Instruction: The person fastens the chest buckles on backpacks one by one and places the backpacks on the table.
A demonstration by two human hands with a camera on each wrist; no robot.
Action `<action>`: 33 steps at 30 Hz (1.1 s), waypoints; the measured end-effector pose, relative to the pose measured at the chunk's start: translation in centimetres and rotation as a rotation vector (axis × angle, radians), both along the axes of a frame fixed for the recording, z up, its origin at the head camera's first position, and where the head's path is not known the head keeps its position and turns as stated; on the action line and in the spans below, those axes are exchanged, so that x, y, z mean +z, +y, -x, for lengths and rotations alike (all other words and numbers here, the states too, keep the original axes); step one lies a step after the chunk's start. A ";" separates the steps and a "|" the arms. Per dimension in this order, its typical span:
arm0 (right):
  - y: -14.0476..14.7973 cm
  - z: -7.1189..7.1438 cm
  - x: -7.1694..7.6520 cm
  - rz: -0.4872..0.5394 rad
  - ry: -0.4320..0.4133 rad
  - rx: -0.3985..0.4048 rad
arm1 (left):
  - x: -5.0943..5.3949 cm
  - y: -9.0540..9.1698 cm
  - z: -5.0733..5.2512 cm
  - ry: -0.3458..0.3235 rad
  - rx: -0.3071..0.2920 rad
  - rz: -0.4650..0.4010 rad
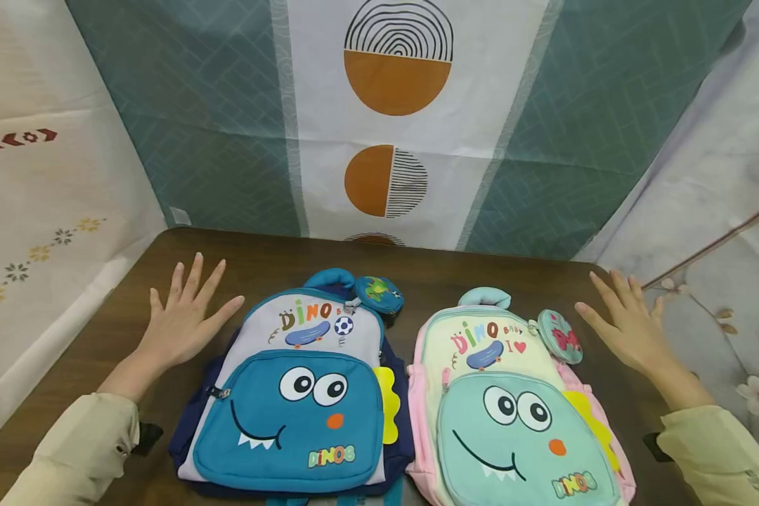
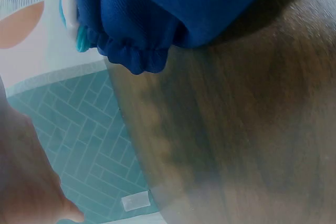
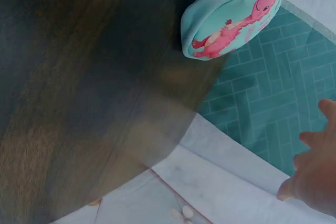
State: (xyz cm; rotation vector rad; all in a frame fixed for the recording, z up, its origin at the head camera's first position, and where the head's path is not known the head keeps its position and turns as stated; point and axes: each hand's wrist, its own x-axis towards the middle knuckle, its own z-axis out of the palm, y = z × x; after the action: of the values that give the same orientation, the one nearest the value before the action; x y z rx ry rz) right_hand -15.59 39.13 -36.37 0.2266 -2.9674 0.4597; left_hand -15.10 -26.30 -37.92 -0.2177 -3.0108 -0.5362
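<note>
Two children's backpacks lie side by side, front up, in the head view. The blue backpack (image 1: 247,400) has a smiling dinosaur face, a yellow frill and a round blue pouch (image 1: 379,294) at its top. Pink and mint, the other backpack (image 1: 474,450) carries a similar face and a mint pouch (image 1: 560,336) with a red dinosaur. My left hand (image 1: 178,320) is spread, fingers straight, left of the blue backpack and apart from it. To the right of the pink backpack, my right hand (image 1: 629,323) is likewise spread and holds nothing. The blue bag's navy side (image 2: 142,19) shows in the left wrist view.
Both bags lie on a dark brown wooden table (image 1: 417,270) with rounded far corners. Behind it hangs a green and white patterned cloth (image 1: 228,126). Pale cloths with flower prints hang at the left (image 1: 50,183) and right (image 1: 708,211).
</note>
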 end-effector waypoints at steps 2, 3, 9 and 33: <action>-0.4 0.4 -0.2 -0.006 -0.008 0.014 | 0.1 -0.3 -0.3 -0.001 0.004 -0.002; -0.6 0.6 -0.3 -0.007 -0.011 0.022 | 0.1 -0.5 -0.5 -0.001 0.007 0.000; -1.0 0.0 -0.9 -0.003 -0.033 0.037 | 0.3 0.2 -1.5 -0.008 -0.044 0.006; -17.0 1.0 2.9 0.023 -0.247 0.534 | 0.7 14.9 -13.8 -0.217 -0.546 0.024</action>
State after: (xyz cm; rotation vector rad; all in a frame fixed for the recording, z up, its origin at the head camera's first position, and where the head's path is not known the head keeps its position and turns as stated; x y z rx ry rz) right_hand -16.59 22.17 -33.45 1.0438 -3.1080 0.6131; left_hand -1.31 -11.38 -37.27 -1.0666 -3.1479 -0.5887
